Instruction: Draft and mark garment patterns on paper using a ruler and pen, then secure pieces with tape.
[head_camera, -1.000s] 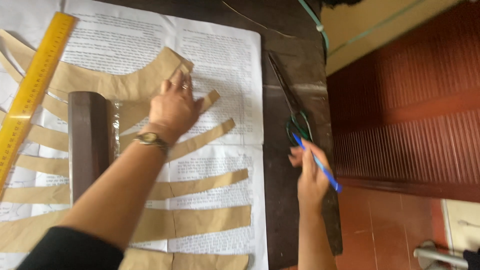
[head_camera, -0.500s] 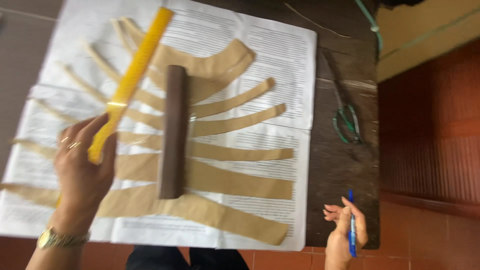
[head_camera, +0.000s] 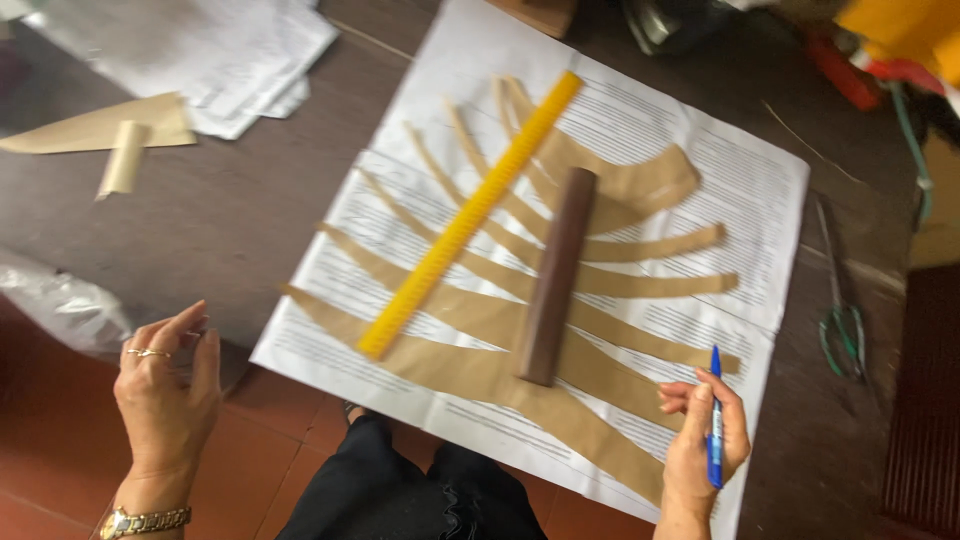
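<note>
- The dark table (head_camera: 250, 210) is carrying everything; its surface is looking matt and worn, and its near edge is running just above the red floor tiles (head_camera: 60, 470).
- A large sheet of printed white paper (head_camera: 720, 170) is lying flat and slanted across the table's middle, its near corner hanging toward the person's lap. It is thin and floppy, so I judge it would be creasing easily if dragged by one corner.
- A brown paper pattern piece (head_camera: 640, 185), slashed into long curved strips fanning toward the table's left and near edges, is lying on that sheet. It is looking light, limp and tear-prone where the strips are joining; lifting it by the uncut band at the far side seems safest.
- A yellow ruler (head_camera: 470, 215) is resting diagonally over the strips: stiff, flat, smooth plastic, easy to pinch at either end.
- A dark brown bar (head_camera: 555, 275), rounded and solid-looking, is lying across the strips just right of the ruler, probably heavy enough to be weighing them down.
- The left hand (head_camera: 165, 395) is hovering off the table's near-left edge, fingers spread loosely, touching nothing.
- The right hand (head_camera: 700, 430) is hovering at the sheet's near-right edge, fingers curled around a blue pen (head_camera: 715, 420), a slim, hard, slick thing held upright at mid-barrel.
- Green-handled scissors (head_camera: 840, 310) are lying near the table's right edge, well apart from both hands.
</note>
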